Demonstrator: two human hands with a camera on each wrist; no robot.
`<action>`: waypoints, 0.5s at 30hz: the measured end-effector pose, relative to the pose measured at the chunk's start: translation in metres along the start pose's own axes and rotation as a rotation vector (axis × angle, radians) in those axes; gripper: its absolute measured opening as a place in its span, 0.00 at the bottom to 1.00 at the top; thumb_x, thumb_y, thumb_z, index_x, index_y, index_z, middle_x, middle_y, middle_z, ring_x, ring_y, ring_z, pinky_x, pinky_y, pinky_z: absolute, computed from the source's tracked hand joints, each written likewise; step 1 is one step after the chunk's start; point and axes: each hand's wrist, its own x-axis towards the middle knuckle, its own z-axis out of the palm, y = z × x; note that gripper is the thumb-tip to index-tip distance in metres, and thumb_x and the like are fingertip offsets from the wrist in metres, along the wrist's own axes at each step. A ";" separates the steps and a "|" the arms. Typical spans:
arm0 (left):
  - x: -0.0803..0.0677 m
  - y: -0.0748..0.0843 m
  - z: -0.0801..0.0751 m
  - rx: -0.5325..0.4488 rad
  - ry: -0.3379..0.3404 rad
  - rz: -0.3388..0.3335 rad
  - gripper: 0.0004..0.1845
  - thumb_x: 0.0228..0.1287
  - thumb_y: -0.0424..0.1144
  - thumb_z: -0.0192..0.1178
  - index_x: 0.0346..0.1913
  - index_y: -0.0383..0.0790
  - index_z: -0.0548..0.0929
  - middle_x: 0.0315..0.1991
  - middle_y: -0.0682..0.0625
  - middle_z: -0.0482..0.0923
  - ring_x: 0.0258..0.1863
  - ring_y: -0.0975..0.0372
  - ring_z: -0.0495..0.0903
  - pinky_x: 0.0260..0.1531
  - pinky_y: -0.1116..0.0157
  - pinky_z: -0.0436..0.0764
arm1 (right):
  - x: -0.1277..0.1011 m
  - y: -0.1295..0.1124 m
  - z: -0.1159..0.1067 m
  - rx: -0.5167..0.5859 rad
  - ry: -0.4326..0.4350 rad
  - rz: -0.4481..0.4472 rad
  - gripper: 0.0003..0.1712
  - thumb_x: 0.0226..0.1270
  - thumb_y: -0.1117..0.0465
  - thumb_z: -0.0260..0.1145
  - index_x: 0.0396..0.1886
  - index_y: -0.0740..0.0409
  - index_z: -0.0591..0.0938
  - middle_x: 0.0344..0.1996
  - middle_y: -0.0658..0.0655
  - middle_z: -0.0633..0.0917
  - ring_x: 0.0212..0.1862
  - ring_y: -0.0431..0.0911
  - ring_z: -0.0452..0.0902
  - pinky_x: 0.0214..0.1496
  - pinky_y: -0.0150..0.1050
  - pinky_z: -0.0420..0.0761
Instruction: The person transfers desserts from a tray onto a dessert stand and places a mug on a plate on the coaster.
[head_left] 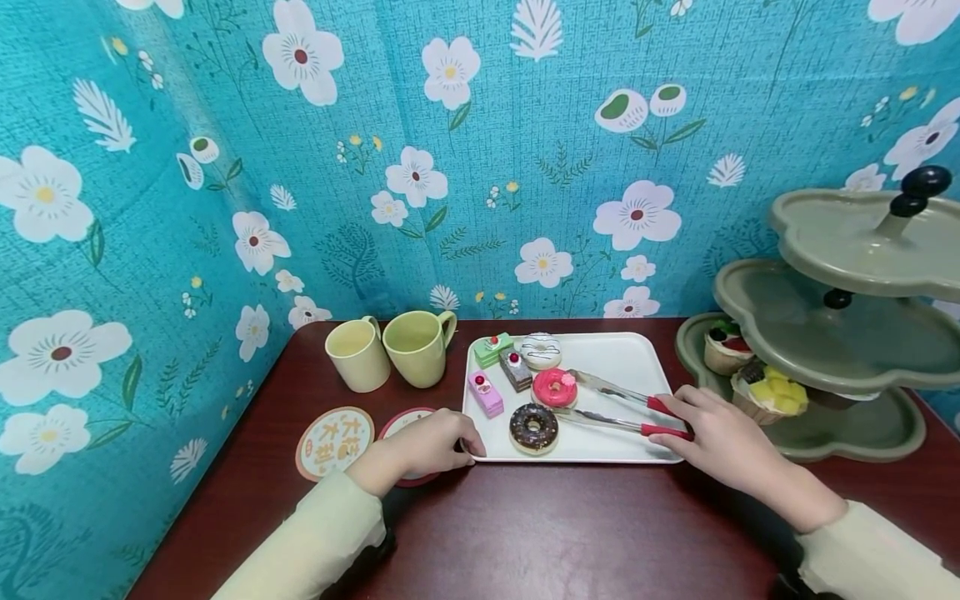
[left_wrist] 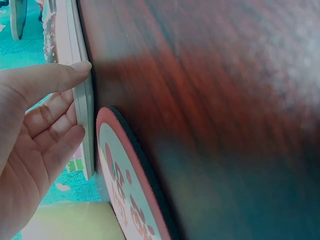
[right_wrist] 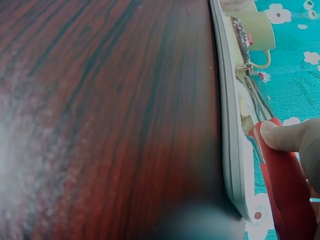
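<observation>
My right hand [head_left: 716,433] grips red-handled metal tongs [head_left: 618,423] over the right half of a white tray [head_left: 630,354]. The tongs' arms are spread, with their tips at either side of a pink donut [head_left: 554,388] lying on the tray. My left hand [head_left: 438,437] holds the tray's front left corner between thumb and fingers; the left wrist view shows the thumb [left_wrist: 75,72] on its rim. Around the pink donut lie a chocolate donut [head_left: 534,428], a white striped donut [head_left: 541,351], and green [head_left: 491,350], brown [head_left: 515,371] and pink-purple [head_left: 486,394] cake pieces.
Two yellow-green mugs [head_left: 416,354] stand at the back left. Two round coasters [head_left: 335,442] lie in front of them, one partly under my left arm. At right stands a tiered green stand [head_left: 847,312] with fruit tarts [head_left: 768,392] on its lowest tier.
</observation>
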 end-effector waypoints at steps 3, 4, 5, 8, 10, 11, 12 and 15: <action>0.000 0.000 0.000 -0.002 0.003 0.007 0.07 0.62 0.27 0.69 0.39 0.42 0.91 0.34 0.58 0.85 0.36 0.69 0.80 0.42 0.70 0.80 | 0.001 -0.001 0.001 0.007 0.003 0.002 0.31 0.52 0.51 0.82 0.51 0.66 0.87 0.39 0.57 0.80 0.39 0.52 0.76 0.35 0.48 0.81; 0.000 0.000 0.000 -0.003 0.004 0.010 0.07 0.61 0.27 0.69 0.39 0.42 0.91 0.34 0.58 0.85 0.36 0.69 0.80 0.42 0.70 0.80 | 0.002 -0.002 0.002 0.009 0.007 0.000 0.31 0.52 0.51 0.82 0.51 0.66 0.87 0.39 0.58 0.81 0.40 0.52 0.76 0.36 0.49 0.81; 0.000 0.000 0.000 -0.005 0.005 0.010 0.07 0.61 0.27 0.69 0.38 0.42 0.91 0.34 0.58 0.85 0.36 0.69 0.80 0.42 0.70 0.80 | 0.002 -0.002 0.003 0.009 0.006 0.002 0.31 0.52 0.51 0.82 0.50 0.67 0.87 0.39 0.58 0.81 0.40 0.52 0.76 0.37 0.49 0.81; -0.001 0.001 0.000 -0.008 0.006 0.010 0.07 0.61 0.27 0.69 0.38 0.42 0.91 0.33 0.58 0.84 0.36 0.69 0.80 0.42 0.70 0.80 | 0.005 -0.003 0.004 0.012 -0.003 0.006 0.31 0.52 0.50 0.82 0.49 0.68 0.87 0.41 0.60 0.82 0.42 0.54 0.77 0.41 0.52 0.82; -0.001 0.000 0.000 -0.010 0.005 0.007 0.07 0.61 0.27 0.69 0.38 0.42 0.91 0.33 0.58 0.84 0.36 0.70 0.80 0.42 0.70 0.80 | 0.008 -0.004 0.005 0.012 0.006 -0.006 0.31 0.52 0.51 0.82 0.50 0.67 0.87 0.41 0.60 0.82 0.43 0.54 0.77 0.42 0.52 0.82; -0.001 0.000 0.000 -0.010 0.005 0.005 0.07 0.61 0.27 0.69 0.38 0.42 0.91 0.33 0.58 0.84 0.36 0.70 0.80 0.42 0.70 0.80 | 0.009 -0.005 0.006 0.013 0.010 -0.012 0.31 0.52 0.51 0.82 0.51 0.67 0.87 0.41 0.60 0.82 0.43 0.54 0.77 0.42 0.52 0.82; -0.001 0.000 0.000 -0.010 0.006 0.005 0.07 0.61 0.27 0.69 0.38 0.42 0.91 0.33 0.59 0.84 0.36 0.70 0.80 0.42 0.70 0.80 | 0.010 -0.005 0.006 0.016 0.014 -0.018 0.31 0.53 0.51 0.82 0.51 0.67 0.87 0.41 0.59 0.82 0.43 0.54 0.78 0.42 0.53 0.82; 0.000 0.000 0.000 -0.008 0.007 0.007 0.07 0.61 0.27 0.69 0.38 0.42 0.91 0.33 0.59 0.84 0.36 0.70 0.80 0.42 0.70 0.80 | 0.014 -0.008 0.009 0.027 0.016 -0.019 0.32 0.53 0.50 0.82 0.53 0.66 0.87 0.40 0.59 0.82 0.42 0.54 0.78 0.42 0.52 0.82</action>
